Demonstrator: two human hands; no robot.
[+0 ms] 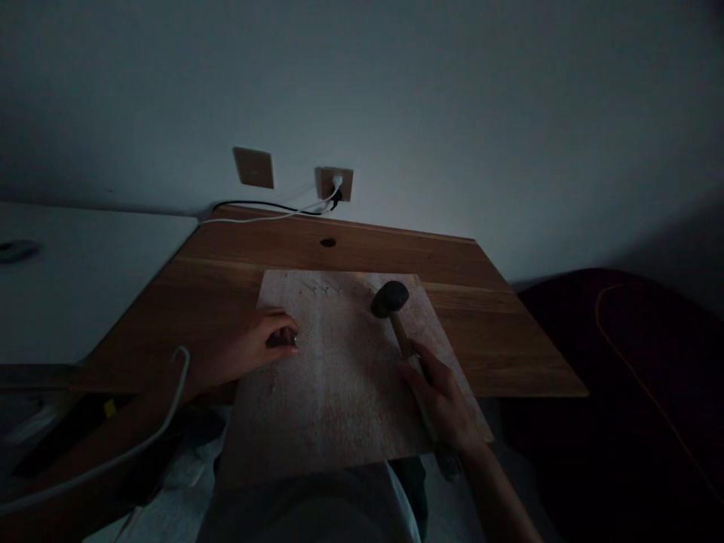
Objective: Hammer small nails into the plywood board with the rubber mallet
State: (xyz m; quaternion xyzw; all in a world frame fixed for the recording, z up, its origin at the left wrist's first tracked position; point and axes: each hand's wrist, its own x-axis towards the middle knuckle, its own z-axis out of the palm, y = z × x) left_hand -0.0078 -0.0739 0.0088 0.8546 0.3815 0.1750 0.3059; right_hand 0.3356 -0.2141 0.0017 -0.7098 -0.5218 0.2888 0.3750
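A rectangular board (339, 392) with a rough, pale, mottled face lies on the wooden table and sticks out past its front edge. Along its far side stands a row of several small nails (326, 289). My right hand (444, 396) is wrapped round the handle of a mallet with a black head (390, 299); the head is over the far right part of the board. At the board's left side, my left hand (275, 332) is closed in a pinch, with a small shiny nail (295, 342) between thumb and fingers. Dim light hides its finer detail.
The wooden table (498, 332) has a round hole (328, 242) near the wall. Cables run from a wall socket (335, 184) along its back edge. A white surface (84, 279) adjoins on the left, a dark rounded thing (622, 377) on the right. A white cable (130, 452) crosses my left forearm.
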